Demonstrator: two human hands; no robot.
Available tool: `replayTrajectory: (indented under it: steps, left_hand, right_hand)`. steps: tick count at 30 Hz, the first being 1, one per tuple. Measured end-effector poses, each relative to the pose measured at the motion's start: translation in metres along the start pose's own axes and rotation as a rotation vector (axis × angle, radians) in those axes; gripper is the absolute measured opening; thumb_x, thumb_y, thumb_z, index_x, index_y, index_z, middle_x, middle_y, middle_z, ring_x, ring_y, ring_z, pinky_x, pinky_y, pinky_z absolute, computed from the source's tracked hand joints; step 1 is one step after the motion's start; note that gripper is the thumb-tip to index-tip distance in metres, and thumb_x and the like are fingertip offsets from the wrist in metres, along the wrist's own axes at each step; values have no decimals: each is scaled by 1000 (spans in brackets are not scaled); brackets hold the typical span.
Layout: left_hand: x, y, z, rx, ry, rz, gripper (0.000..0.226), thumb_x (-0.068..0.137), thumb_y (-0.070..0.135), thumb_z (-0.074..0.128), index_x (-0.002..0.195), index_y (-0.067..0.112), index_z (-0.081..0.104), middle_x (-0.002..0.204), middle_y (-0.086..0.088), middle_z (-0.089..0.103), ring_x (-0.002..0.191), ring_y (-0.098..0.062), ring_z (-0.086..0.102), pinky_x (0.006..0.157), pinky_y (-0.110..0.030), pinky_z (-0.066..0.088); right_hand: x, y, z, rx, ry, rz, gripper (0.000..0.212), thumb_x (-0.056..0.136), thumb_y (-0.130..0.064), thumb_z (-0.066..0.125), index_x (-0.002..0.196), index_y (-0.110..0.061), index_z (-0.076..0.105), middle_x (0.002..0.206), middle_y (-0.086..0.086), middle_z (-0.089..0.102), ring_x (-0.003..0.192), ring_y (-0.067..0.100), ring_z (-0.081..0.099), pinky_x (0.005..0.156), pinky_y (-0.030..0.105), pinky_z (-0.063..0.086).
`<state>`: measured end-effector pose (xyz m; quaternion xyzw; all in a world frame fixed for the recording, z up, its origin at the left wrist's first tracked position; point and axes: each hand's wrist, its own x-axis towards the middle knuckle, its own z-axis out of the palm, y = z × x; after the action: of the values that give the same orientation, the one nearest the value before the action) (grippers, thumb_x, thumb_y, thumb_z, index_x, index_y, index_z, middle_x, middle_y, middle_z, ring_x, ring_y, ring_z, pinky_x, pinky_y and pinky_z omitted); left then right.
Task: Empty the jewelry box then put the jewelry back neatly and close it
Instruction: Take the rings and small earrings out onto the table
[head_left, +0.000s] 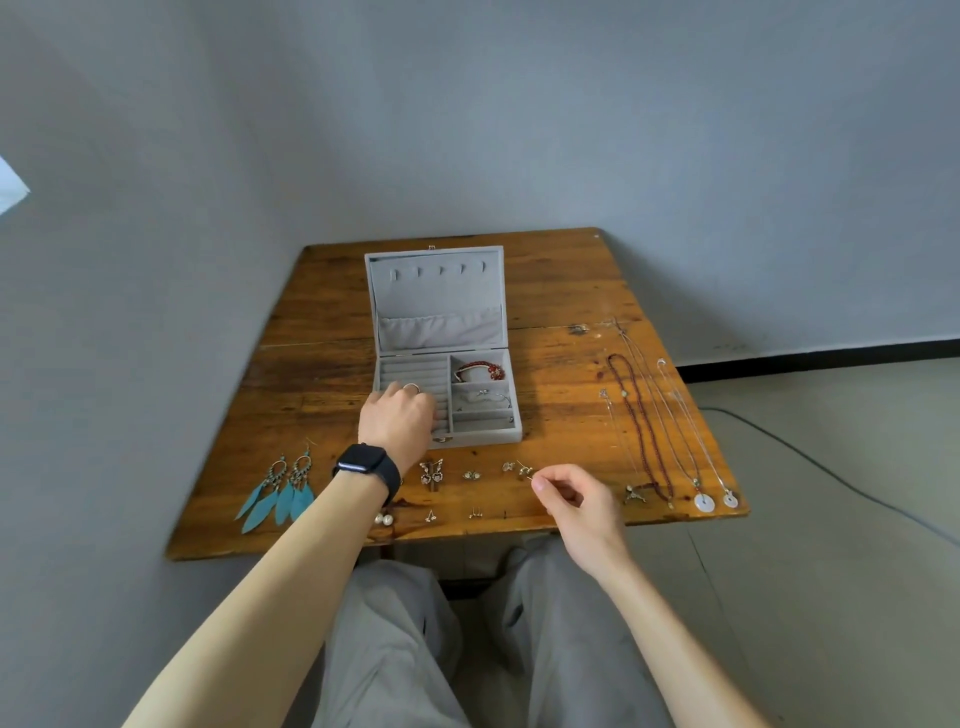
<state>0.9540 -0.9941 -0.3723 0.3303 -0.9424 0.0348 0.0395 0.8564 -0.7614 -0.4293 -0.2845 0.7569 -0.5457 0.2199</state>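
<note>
Now my left hand (397, 415) rests in the open box (439, 291) at table (322, 322) centre, fingers curled over the ring slots (415, 370), grip unclear; my right hand (571, 499) pinches an earring (527, 472) from the front row, likely box-bound.

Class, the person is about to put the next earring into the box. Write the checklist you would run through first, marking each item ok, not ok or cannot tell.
1. Lid of the jewelry box open and standing up: ok.
2. Grip: right hand pinches a stud earring between thumb and forefinger: ok.
3. Free rows in the ring rolls beyond the left hand: ok.
4. Whether the left hand holds anything: cannot tell.
5. Red bead bracelet lies inside its own compartment: ok.
6. All jewelry in the box: not ok; the feather earrings and necklaces lie on the table.
</note>
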Motion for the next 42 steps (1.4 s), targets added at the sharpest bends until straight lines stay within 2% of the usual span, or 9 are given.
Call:
replayTrajectory:
  steps: [5, 9, 15, 18, 20, 24, 31, 37, 42]
  left_hand:
    - [-11, -7, -6, -483, -3, -176, 14, 97, 35, 59, 100, 24, 67, 103, 4, 63, 94, -16, 60, 78, -37, 56]
    - [-45, 13, -11, -681, 141, -155, 11, 95, 38, 63, 100, 29, 65, 117, 9, 56, 109, -8, 51, 85, -28, 51]
    - [-87, 62, 6, -601, 123, -56, 13, 90, 46, 66, 96, 36, 72, 122, 16, 54, 113, -5, 46, 92, -27, 43]
    - [-94, 77, 19, -497, 68, -21, 17, 93, 48, 61, 100, 38, 71, 133, 15, 50, 124, -8, 40, 103, -31, 34]
    - [-97, 82, 25, -467, 52, -40, 19, 93, 49, 60, 102, 38, 72, 138, 15, 47, 129, -9, 36, 107, -31, 29]
    - [-100, 85, 28, -473, 49, -75, 20, 92, 50, 61, 103, 38, 73, 142, 15, 46, 135, -12, 31, 112, -36, 25]
    - [-102, 80, 26, -452, 51, -29, 21, 92, 49, 61, 101, 35, 74, 142, 10, 49, 135, -16, 34, 112, -39, 26]
    - [-101, 75, 28, -470, 16, -28, 20, 92, 51, 61, 103, 37, 71, 142, 9, 48, 136, -16, 35, 113, -41, 28]
    - [-99, 74, 28, -468, 10, -13, 20, 92, 50, 61, 103, 37, 71, 139, 9, 50, 133, -16, 38, 113, -41, 30]
  right_hand:
    - [1, 1, 0, 10, 7, -32, 8, 93, -23, 67, 95, -30, 69, 93, -21, 69, 92, 1, 64, 79, 15, 52]
    - [-2, 2, 4, -59, 30, -91, 7, 91, -24, 70, 94, -30, 72, 93, -17, 70, 92, 1, 63, 76, 13, 50]
    - [-6, 1, 8, -263, 81, -186, 6, 89, -22, 72, 93, -25, 74, 94, -16, 63, 86, 0, 59, 73, 10, 46]
    - [-9, 9, 1, -416, 124, -260, 5, 88, -23, 72, 93, -25, 74, 95, -15, 62, 91, 7, 55, 84, 24, 42]
    - [-11, 16, -5, -459, 130, -281, 5, 87, -24, 73, 92, -25, 75, 96, -15, 62, 93, 10, 53, 84, 26, 41]
    - [-14, 22, -8, -453, 115, -274, 6, 86, -27, 75, 91, -26, 77, 99, -16, 61, 96, 10, 49, 80, 14, 35]
    - [-10, 22, 5, -480, 161, -271, 12, 80, -35, 79, 92, -33, 78, 98, -18, 62, 93, 11, 50, 78, 33, 42]
    - [-13, 27, 2, -446, 163, -301, 20, 82, -37, 77, 100, -29, 77, 102, -17, 63, 96, 9, 49, 79, 32, 44]
    - [-14, 28, 2, -437, 175, -332, 14, 80, -31, 79, 94, -31, 78, 100, -16, 63, 94, 8, 48, 78, 32, 44]
